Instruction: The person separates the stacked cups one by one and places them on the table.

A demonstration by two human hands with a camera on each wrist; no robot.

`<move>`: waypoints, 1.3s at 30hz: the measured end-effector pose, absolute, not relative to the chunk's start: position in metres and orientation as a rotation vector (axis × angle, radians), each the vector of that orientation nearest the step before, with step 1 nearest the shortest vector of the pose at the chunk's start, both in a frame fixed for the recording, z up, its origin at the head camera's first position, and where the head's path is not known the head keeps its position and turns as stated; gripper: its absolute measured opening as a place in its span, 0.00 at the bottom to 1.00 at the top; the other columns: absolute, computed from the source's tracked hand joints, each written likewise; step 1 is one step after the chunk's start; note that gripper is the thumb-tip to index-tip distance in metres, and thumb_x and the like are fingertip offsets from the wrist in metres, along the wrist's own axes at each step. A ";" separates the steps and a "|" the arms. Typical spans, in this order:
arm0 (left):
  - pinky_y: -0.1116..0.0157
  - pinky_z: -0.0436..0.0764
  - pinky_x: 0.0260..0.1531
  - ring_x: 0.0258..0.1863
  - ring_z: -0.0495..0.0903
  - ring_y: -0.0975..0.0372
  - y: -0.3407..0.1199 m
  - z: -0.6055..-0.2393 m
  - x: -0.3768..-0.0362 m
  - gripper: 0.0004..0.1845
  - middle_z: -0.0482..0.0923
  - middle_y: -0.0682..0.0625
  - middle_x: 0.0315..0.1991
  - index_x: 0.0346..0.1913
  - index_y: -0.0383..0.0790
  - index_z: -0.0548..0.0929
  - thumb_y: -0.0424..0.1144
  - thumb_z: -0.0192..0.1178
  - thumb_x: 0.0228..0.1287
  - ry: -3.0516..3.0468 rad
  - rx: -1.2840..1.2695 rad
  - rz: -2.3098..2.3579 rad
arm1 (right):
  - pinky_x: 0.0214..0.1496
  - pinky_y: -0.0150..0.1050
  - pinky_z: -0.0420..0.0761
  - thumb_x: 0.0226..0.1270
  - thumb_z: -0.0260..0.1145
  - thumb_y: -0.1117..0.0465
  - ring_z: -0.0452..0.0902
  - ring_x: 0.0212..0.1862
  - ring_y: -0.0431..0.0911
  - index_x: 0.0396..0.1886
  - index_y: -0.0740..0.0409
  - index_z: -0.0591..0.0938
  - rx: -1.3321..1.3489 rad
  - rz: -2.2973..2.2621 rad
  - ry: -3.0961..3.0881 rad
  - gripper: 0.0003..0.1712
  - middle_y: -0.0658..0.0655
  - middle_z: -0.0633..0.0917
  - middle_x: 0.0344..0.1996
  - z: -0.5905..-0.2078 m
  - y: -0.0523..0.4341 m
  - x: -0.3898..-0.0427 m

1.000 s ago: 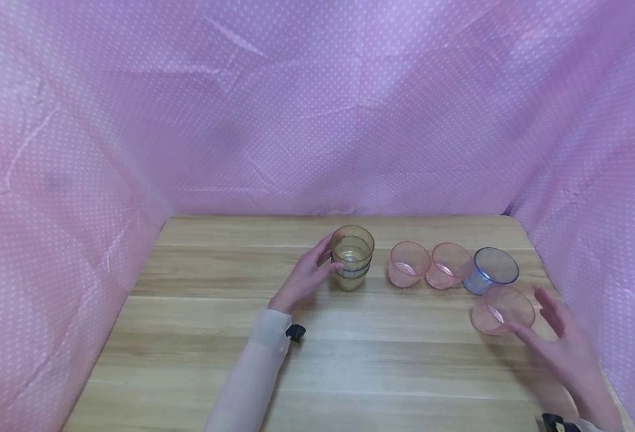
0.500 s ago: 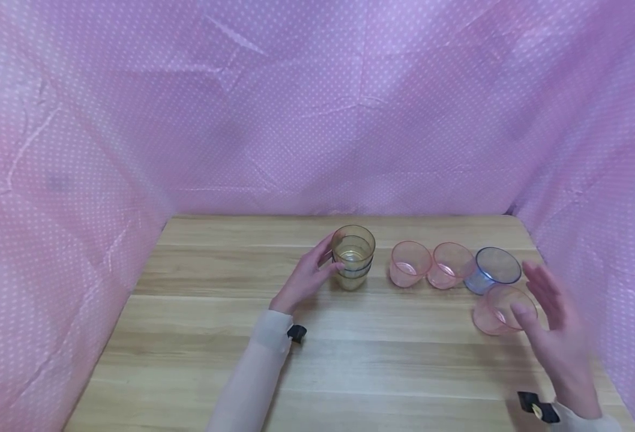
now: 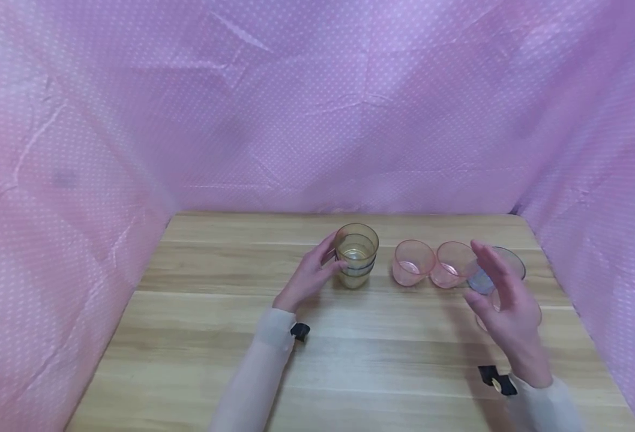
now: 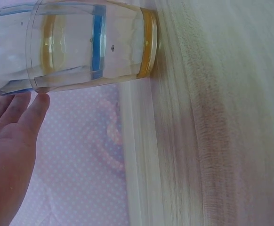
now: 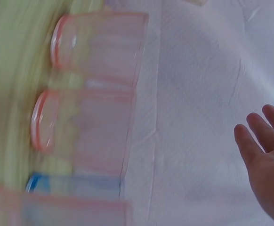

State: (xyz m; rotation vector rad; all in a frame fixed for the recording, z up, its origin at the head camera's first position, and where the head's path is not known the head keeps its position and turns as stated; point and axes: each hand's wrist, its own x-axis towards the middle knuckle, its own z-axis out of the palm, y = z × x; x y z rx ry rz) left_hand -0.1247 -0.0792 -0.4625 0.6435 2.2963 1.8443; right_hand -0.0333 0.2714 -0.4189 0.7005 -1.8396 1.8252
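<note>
A stack of clear cups (image 3: 356, 257), yellowish on top with a blue band, stands mid-table. My left hand (image 3: 332, 257) holds its left side, thumb in front and fingers behind; in the left wrist view my fingertips (image 4: 31, 110) touch the stack (image 4: 80, 44). Two pink cups (image 3: 412, 263) (image 3: 451, 264) stand to the right, then a blue cup (image 3: 514, 262). My right hand (image 3: 490, 279) hovers open and empty in front of the blue cup and covers most of a nearer pink cup (image 3: 481, 324). In the right wrist view the hand (image 5: 264, 141) is apart from the blurred pink cups (image 5: 99, 47).
The wooden table (image 3: 215, 336) is walled on three sides by a pink dotted cloth (image 3: 317, 120) that hangs at its back, left and right edges. Black wrist-camera straps (image 3: 298, 331) (image 3: 494, 379) show at both cuffs.
My right hand has risen and swung left from beside the near pink cup, now covering it and part of the blue cup. The left hand and the stack have stayed put.
</note>
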 end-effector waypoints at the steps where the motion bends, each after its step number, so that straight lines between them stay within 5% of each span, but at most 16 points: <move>1: 0.61 0.67 0.75 0.76 0.64 0.53 -0.079 -0.462 -0.125 0.40 0.61 0.48 0.79 0.82 0.46 0.60 0.37 0.65 0.72 2.295 0.646 1.848 | 0.65 0.25 0.76 0.61 0.72 0.80 0.69 0.74 0.47 0.73 0.78 0.65 0.695 1.794 -1.875 0.41 0.64 0.74 0.72 -0.418 0.268 -0.035; 9: 0.63 0.69 0.73 0.75 0.66 0.53 -0.078 -0.461 -0.124 0.39 0.62 0.48 0.79 0.81 0.47 0.61 0.37 0.65 0.72 2.294 0.598 1.840 | 0.76 0.33 0.68 0.47 0.73 0.83 0.70 0.73 0.45 0.74 0.70 0.69 0.667 1.523 -2.144 0.49 0.65 0.74 0.72 -0.408 0.239 -0.048; 16: 0.65 0.68 0.74 0.76 0.65 0.54 -0.077 -0.460 -0.124 0.38 0.62 0.48 0.79 0.81 0.45 0.61 0.36 0.64 0.72 2.289 0.613 1.840 | 0.79 0.37 0.65 0.64 0.76 0.47 0.68 0.74 0.45 0.73 0.75 0.68 0.839 1.487 -2.101 0.49 0.71 0.73 0.71 -0.409 0.221 -0.064; 26: 0.63 0.70 0.73 0.75 0.67 0.52 -0.079 -0.459 -0.122 0.39 0.63 0.49 0.79 0.81 0.47 0.61 0.38 0.65 0.72 2.308 0.594 1.830 | 0.79 0.34 0.62 0.40 0.84 0.75 0.62 0.77 0.43 0.79 0.58 0.67 0.816 1.497 -2.312 0.62 0.59 0.70 0.76 -0.400 0.202 -0.075; 33: 0.63 0.69 0.73 0.76 0.66 0.53 -0.079 -0.460 -0.123 0.39 0.62 0.49 0.79 0.81 0.46 0.61 0.37 0.65 0.72 2.302 0.600 1.833 | 0.80 0.36 0.63 0.45 0.84 0.72 0.62 0.77 0.48 0.80 0.55 0.65 0.823 1.517 -2.358 0.61 0.57 0.69 0.77 -0.406 0.190 -0.086; 39: 0.62 0.71 0.73 0.75 0.67 0.51 -0.079 -0.459 -0.122 0.39 0.63 0.45 0.79 0.81 0.46 0.61 0.38 0.65 0.72 2.312 0.598 1.823 | 0.77 0.57 0.68 0.48 0.85 0.65 0.69 0.72 0.62 0.80 0.53 0.66 0.763 1.473 -2.439 0.59 0.55 0.69 0.77 -0.408 0.180 -0.096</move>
